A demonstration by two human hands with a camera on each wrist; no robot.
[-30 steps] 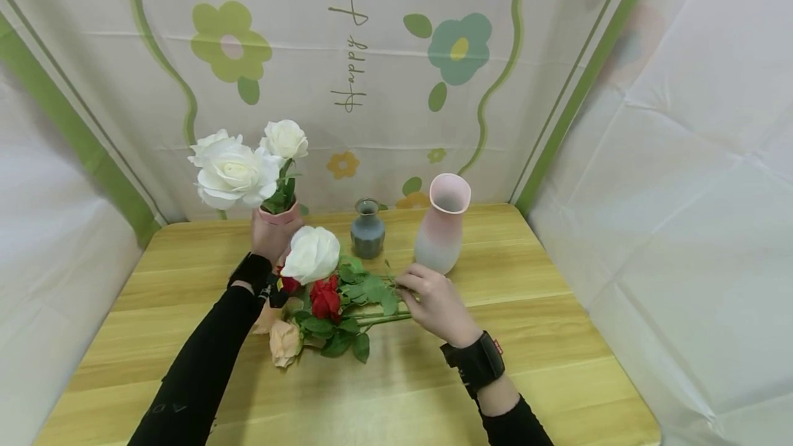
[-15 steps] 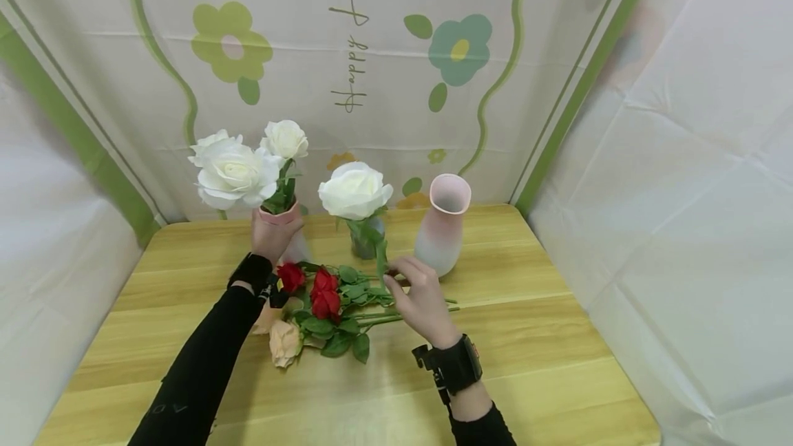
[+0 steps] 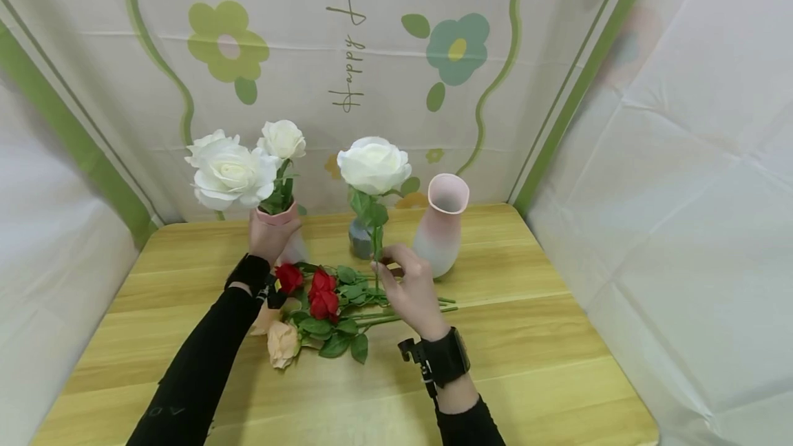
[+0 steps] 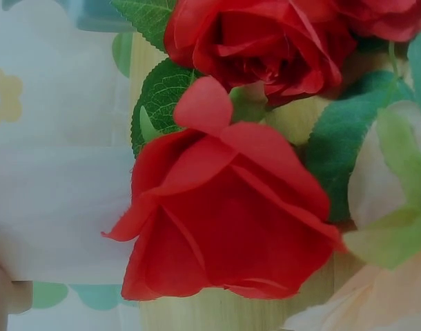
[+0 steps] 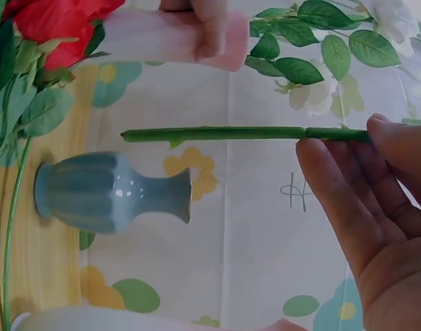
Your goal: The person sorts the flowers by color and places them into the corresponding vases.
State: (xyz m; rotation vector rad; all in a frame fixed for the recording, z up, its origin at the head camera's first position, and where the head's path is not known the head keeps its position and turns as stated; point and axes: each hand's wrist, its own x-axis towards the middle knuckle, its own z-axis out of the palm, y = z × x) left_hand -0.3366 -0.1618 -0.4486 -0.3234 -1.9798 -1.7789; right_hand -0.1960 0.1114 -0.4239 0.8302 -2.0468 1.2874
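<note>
My left hand grips the pink-and-white vase just below its rim. White roses with green leaves stand in that vase. Between thumb and fingers, my right hand pinches the stem of a single white rose, held upright above the table. The right wrist view shows the bare lower stem, its cut end free in the air. Behind the held rose, the small blue-grey vase is partly covered in the head view. In the left wrist view, a red rose fills the middle.
Red roses and peach roses lie in a bunch on the wooden table, stems pointing right. A second pink-and-white vase stands upright at the back right. Printed cloth hangs behind the table.
My right hand has lifted the white rose from the bunch, turned it upright and moved it left and farther back. My left hand stays on its vase.
</note>
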